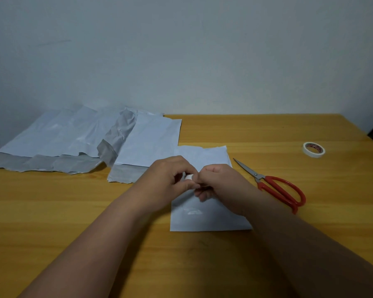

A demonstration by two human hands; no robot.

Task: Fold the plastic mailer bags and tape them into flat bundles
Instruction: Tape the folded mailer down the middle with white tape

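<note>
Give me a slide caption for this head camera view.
Both hands, left hand and right hand, pinch a white tape piece above a folded mailer bag; scissors lie right.

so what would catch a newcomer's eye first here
Two hands, left hand and right hand, meet mid-table, pinching a small white piece of tape above a folded bag. Red-handled scissors lie just right, a tape roll farther right; unfolded bags spread far left.
</note>
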